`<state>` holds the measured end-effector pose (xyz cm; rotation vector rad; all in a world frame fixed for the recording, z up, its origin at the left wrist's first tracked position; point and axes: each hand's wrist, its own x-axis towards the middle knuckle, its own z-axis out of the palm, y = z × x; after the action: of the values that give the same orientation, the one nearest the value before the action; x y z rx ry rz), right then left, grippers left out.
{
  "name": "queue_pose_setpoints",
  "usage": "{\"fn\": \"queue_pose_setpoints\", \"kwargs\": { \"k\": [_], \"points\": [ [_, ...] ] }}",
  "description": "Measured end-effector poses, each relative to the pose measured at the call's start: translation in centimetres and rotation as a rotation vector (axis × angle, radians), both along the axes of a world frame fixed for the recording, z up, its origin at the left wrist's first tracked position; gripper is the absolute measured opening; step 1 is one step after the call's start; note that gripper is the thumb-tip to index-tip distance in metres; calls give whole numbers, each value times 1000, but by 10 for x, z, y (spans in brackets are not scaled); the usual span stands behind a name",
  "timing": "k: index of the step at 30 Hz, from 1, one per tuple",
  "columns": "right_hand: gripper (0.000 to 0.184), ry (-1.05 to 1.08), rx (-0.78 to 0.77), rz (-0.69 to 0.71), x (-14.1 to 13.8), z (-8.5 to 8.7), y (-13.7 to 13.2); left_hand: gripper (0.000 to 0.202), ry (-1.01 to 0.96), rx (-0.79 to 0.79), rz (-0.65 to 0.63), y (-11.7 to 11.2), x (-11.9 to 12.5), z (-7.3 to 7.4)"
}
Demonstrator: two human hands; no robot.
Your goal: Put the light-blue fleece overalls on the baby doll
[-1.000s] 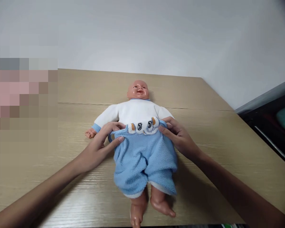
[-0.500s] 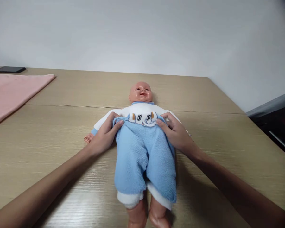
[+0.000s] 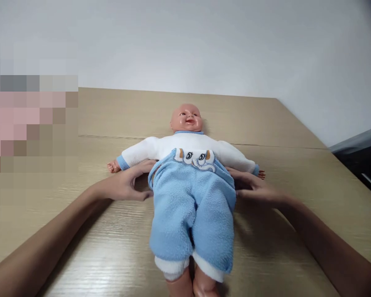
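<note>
A baby doll [image 3: 187,117] lies face up, its arms spread to the sides, in a white top [image 3: 185,142] with blue cuffs. Blue fleece trousers [image 3: 176,210] with white hems and an elephant face on the waist cover its hips and upper legs. At the trousers' left edge is my left hand [image 3: 125,181], thumb and fingers apart, its fingertips partly hidden by the waistband. On the opposite edge rests my right hand [image 3: 256,187], thumb apart from the fingers, whose tips go out of sight behind the cloth.
The doll lies on a wooden table [image 3: 111,243] with a seam across it. A pixelated block covers the left side, with a pink patch [image 3: 6,119] in it. A wall [image 3: 185,49] rises behind, and a dark object [image 3: 361,161] stands beyond the right edge.
Both hands have let go of the trousers' front waistband and moved outward and down to the sides. The waistband now lies against the doll's belly. The left side has become pixelated.
</note>
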<state>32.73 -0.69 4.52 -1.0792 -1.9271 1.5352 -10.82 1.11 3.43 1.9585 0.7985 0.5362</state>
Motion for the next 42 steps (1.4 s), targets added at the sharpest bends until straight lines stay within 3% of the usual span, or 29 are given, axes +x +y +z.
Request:
{"fn": "queue_pose_setpoints", "kwargs": {
  "k": [2,5,10,12,15,21,25,32,39,42],
  "points": [
    [33,-7,45,-6,1,-2,-7,63,-2,-43,-24,-4,2,2],
    [54,65,-43,-105,-6,-11,-17,53,-83,-225,17,-12,6,-1],
    [75,305,-223,-326,-25,-30,-25,45,-418,-550,289,-28,25,-10],
    [81,372,-276,-358,-32,-34,-26,34,-584,-668,415,-32,38,-10],
    [83,372,-284,-343,-38,-38,-26,22,-667,-757,547,-35,55,-5],
    [78,296,-230,-342,-38,-48,-25,35,-669,-883,503,-35,59,-5],
    [70,269,-117,-349,-42,-43,-24,33,-665,-895,520,-36,58,-10],
    [50,201,53,-466,-47,-30,-28,22,-604,-701,629,-35,60,-17],
    [46,268,60,-560,-54,-35,-31,25,-511,-608,662,-29,62,-16],
    [49,271,62,-529,-51,-37,-31,26,-499,-595,659,-27,59,-17]
  ]
}}
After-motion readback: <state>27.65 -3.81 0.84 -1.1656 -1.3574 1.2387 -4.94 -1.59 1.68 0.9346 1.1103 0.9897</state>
